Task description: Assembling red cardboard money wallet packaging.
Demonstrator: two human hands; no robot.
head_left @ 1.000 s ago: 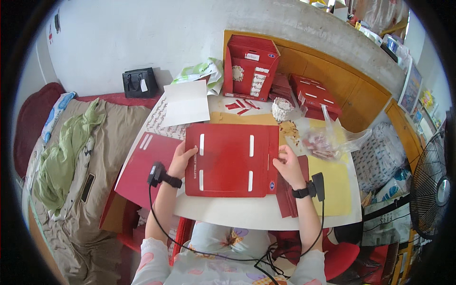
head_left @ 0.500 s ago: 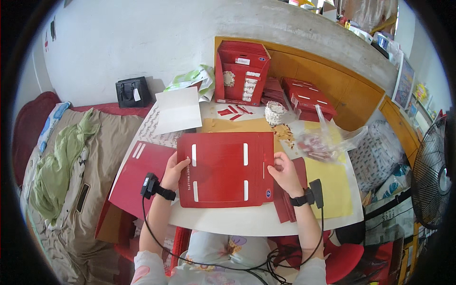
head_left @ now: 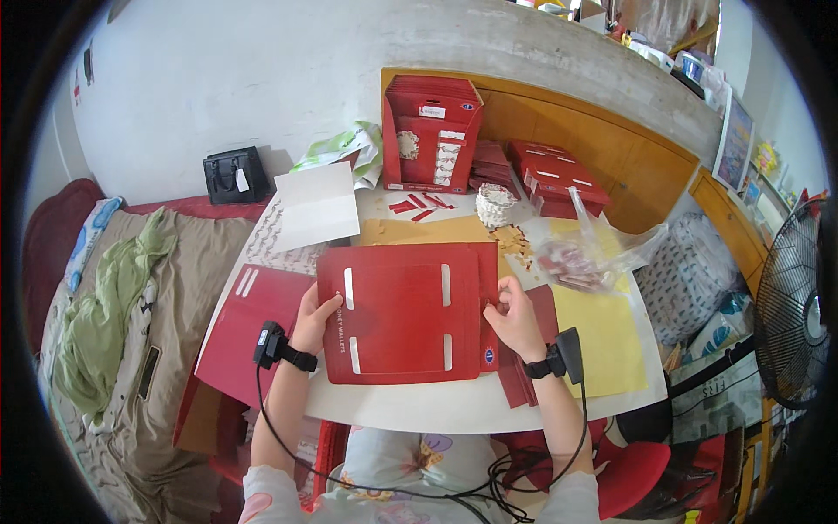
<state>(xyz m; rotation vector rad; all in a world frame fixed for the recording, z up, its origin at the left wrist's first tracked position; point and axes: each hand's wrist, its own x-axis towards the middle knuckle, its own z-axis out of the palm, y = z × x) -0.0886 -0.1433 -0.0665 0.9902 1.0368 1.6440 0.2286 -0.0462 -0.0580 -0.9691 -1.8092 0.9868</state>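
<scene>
A flat red cardboard sleeve (head_left: 397, 319) with white slots is held up over the near part of the table. My left hand (head_left: 316, 316) grips its left edge, thumb on the front and fingers behind. At the right edge my right hand (head_left: 513, 320) is closed on the side flap, thumb and fingertips pressed together there. Beneath and right of it lie dark red card strips (head_left: 524, 371). To the left, a larger red sheet (head_left: 249, 327) with slots rests on the table.
A red display box (head_left: 432, 131) filled with cards stands at the back, beside stacked red boxes (head_left: 559, 179). A white woven cup (head_left: 496, 205), a clear plastic bag (head_left: 576, 262), a yellow sheet (head_left: 602, 341) and a white sheet (head_left: 316, 205) lie around. A fan (head_left: 794, 306) stands far right.
The sleeve stays between both hands. Its right flap has shifted, with my right hand's fingers curled more tightly at that edge. The whole view has moved slightly.
</scene>
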